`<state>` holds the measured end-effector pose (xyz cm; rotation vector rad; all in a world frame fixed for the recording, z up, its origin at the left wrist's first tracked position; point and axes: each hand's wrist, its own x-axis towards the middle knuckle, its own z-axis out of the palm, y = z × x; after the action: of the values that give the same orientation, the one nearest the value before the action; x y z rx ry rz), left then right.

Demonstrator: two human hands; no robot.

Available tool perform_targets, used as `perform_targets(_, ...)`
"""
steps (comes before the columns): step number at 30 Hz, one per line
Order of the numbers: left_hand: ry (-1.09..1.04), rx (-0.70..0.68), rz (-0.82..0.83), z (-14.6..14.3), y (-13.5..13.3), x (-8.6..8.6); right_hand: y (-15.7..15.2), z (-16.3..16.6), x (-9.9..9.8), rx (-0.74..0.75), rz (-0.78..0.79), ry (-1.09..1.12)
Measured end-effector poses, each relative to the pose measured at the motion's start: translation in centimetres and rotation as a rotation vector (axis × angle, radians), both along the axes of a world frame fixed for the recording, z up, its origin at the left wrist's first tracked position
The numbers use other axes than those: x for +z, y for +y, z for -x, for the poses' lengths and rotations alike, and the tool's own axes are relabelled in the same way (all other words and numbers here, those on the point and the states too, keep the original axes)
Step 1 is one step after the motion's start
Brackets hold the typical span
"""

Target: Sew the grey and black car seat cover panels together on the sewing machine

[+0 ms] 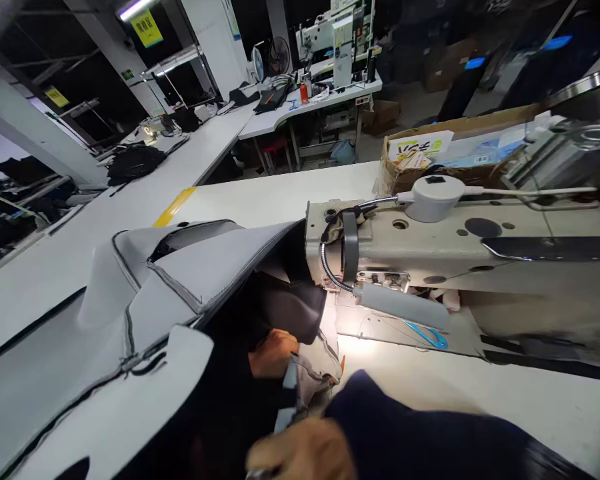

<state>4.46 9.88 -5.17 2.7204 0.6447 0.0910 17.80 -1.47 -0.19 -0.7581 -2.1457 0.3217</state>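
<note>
Two hands are showing low in the view, standing apart from each other; the left hand (274, 353) is lying among the dark folds of the fabric (115, 320), close to the front end of the sewing machine (395, 247), and its fingers are partly hiding there, so whether they are gripping I cannot tell; the right hand (303, 453) is coming from a navy sleeve (430, 433) and is appearing nearer, at the bottom edge, its fingers bending and blurring; something small and shiny is peeping out beneath them, but I cannot tell what it is, nor how firmly they are closing.

The fabric is spreading over the tabletop (405, 373) left of the machine, its pale grey side facing up, with dark-edged seams running across it and one raised flap leaning towards the machine's end; a pale seamed piece (320, 367) is lying between the left hand and the lit patch under the machine.

A grey lamp (405, 305) is hanging on a bendy metal neck along the machine's near side, lighting the sewing spot; blue snips (430, 337) are lying beneath it; a white round device (435, 198) is sitting on top of the machine; behind, a carton (390, 177) is holding papers (420, 145), and yellow tape (175, 207) is crossing the tabletop beyond the fabric.
</note>
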Motion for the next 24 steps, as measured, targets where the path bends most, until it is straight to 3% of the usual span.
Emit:
perform_targets(2, -0.049, -0.059, 0.021, -0.2, 0.0, 0.6, 0.7, -4.0, -1.4, -0.063, 0.030, -0.015)
perform_targets(5, -0.176, 0.007, 0.030, -0.8, -0.5, 1.2, 1.7, -8.2, -3.2, -0.161, 0.064, -0.077)
perform_targets(8, -0.338, 0.071, -0.083, -1.5, -1.0, 1.1, 2.8, -8.4, -4.6, -0.240, 0.038, -0.180)
perform_targets(11, -0.428, 0.081, -0.279, -1.6, -0.1, 1.5, 3.9, -7.1, -5.2, -0.228, -0.086, -0.111)
perform_targets(15, -0.214, 0.004, -0.353, -1.1, 4.3, 3.0, 4.5, -7.1, -5.2, -0.221, -0.142, -0.029)
perform_targets(18, -0.016, -0.032, -0.366, -1.6, 7.1, 3.0, 4.2, -7.9, -4.9, -0.210, -0.117, -0.019)
perform_targets(24, -0.014, -0.111, -0.417, -4.4, 5.6, 0.3, 2.8, -11.3, -5.1, -0.143, 0.057, -0.009)
